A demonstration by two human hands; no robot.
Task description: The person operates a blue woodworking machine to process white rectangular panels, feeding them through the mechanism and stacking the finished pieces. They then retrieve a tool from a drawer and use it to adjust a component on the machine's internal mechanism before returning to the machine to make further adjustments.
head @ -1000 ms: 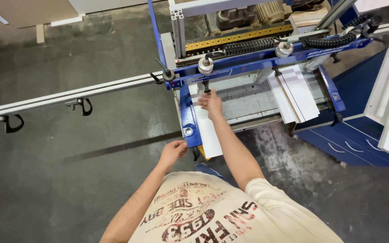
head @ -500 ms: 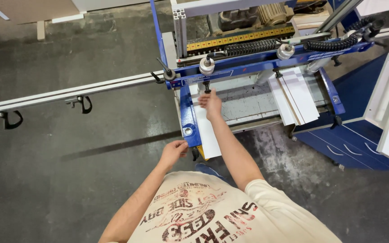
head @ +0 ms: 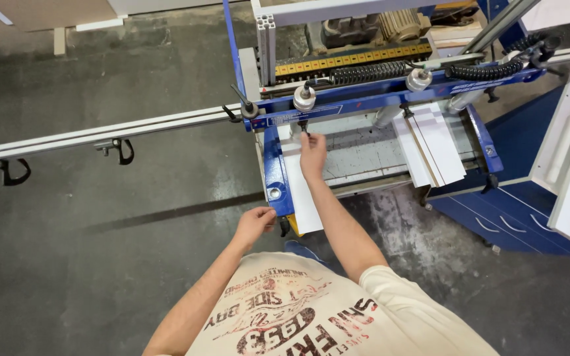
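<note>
On the white panel point(head: 303, 198), hands point(head: 312, 153) seemingly unmoved.

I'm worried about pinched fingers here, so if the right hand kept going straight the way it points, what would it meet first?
The right hand points up along the narrow white panel. First in line looks to be the small black clamp foot under the blue machine crossbeam, though its height above the hand is unclear.

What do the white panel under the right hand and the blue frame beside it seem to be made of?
White panel: probably laminated or painted board; flat, thin, smooth matt white face, straight cut edges. The right hand rests on it.
Blue frame: likely painted metal; glossy blue coat with a bolt head showing. The left hand is by its near end.
</note>
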